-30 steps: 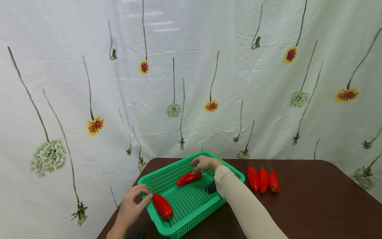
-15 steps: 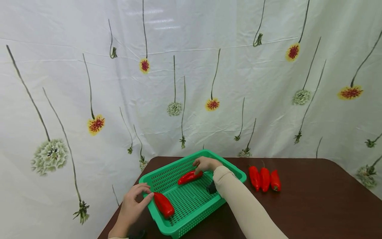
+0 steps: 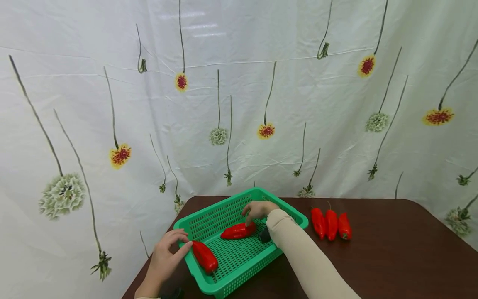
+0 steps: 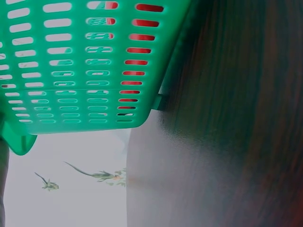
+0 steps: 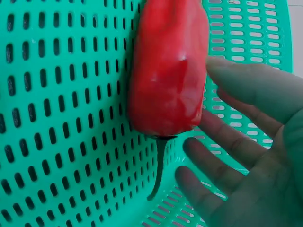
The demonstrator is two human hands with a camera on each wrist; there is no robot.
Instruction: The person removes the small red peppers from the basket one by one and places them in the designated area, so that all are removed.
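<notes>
A green plastic basket [image 3: 246,272] with slotted sides stands on the dark table, with two long red peppers inside. My left hand [image 3: 164,255] holds the basket's left rim, its thumb close to the tip of the nearer pepper [image 3: 205,256]. Inside the basket, my right hand [image 3: 259,209] reaches down over the farther pepper [image 3: 236,231], which lies on the mesh floor. In the right wrist view the thumb [image 5: 246,82] touches the side of this stemmed pepper, and the other fingers extend loosely, one fingertip hidden behind it.
Several red peppers [image 3: 331,224] lie side by side on the table [image 3: 392,249], right of the basket. A flower-patterned white curtain [image 3: 239,158] hangs behind the table. A black device [image 3: 265,235] sits at my right wrist.
The farther pepper has shifted slightly nearer and now lies more level, with my right fingers lowered over it. My left hand and the nearer pepper have stayed in place.
</notes>
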